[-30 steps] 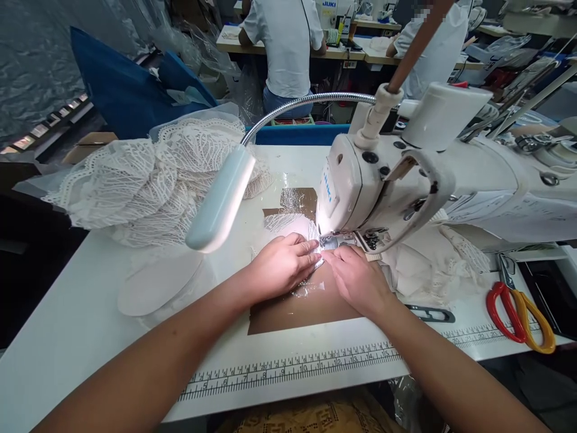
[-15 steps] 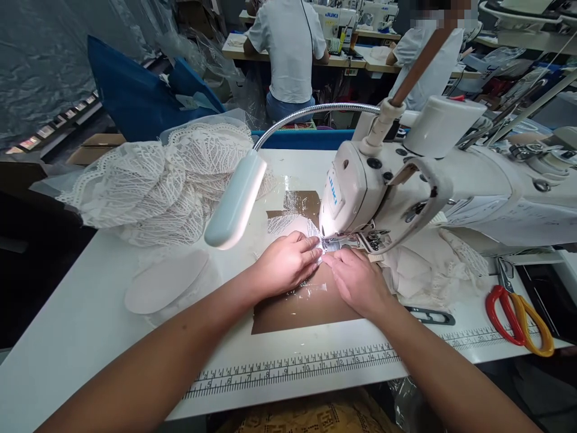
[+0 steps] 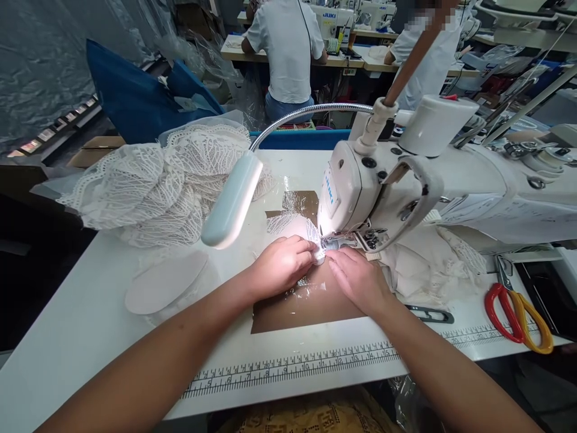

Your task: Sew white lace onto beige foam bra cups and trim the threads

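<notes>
My left hand [image 3: 280, 264] and my right hand [image 3: 358, 278] lie close together just in front of the needle of a white sewing machine [image 3: 360, 192]. Both press a small piece of white lace [image 3: 295, 227] flat on the brown patch [image 3: 311, 304] of the table, fingertips almost meeting at the presser foot. The fingers of my left hand are curled over the lace edge. Those of my right hand are stretched forward and pressed down on the lace.
A gooseneck lamp [image 3: 232, 201] hangs over the table's left. A heap of white lace pieces [image 3: 153, 180] and flat oval pads [image 3: 164, 281] lie at left. Cream fabric [image 3: 428, 264], thread snips [image 3: 430, 314] and red-and-yellow scissors [image 3: 516, 313] lie at right. Two people sit at machines behind.
Both hands stay at the needle; my left fingers have drawn back and curled slightly. The view has shifted a little.
</notes>
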`<move>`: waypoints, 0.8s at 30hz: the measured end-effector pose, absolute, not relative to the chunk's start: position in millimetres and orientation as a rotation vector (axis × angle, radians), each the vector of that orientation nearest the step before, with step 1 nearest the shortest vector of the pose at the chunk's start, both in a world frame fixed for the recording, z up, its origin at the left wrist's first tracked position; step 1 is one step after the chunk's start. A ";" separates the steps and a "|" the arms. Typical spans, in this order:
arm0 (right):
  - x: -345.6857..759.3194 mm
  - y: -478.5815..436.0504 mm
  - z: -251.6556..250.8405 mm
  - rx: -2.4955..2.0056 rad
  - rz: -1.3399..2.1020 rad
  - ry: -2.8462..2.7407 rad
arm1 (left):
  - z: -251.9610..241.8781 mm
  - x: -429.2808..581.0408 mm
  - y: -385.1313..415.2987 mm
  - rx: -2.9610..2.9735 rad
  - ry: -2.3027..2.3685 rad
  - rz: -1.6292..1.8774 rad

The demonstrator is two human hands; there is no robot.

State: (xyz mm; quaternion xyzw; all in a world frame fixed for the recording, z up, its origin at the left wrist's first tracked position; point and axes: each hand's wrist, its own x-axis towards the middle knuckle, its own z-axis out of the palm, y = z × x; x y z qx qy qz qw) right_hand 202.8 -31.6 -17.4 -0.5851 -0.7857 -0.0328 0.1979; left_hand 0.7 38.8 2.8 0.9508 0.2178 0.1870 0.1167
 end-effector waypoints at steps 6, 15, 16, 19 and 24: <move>197.4 -28.0 -16.7 -1.692 -0.268 -2.214 | 3.5 3.8 40.7 2.587 0.749 0.546; 196.4 -25.4 -17.0 -1.497 -0.244 -2.336 | 5.2 0.7 39.6 2.818 0.606 0.535; 196.7 -25.7 -17.5 -1.494 -0.246 -2.340 | 5.0 0.3 39.2 2.873 0.587 0.536; 197.2 -27.9 -17.9 -1.483 -0.256 -2.341 | 4.1 -0.6 38.2 2.999 0.537 0.537; 198.2 -33.1 -15.0 -1.464 -0.208 -2.332 | 1.0 -2.7 39.6 3.139 0.399 0.480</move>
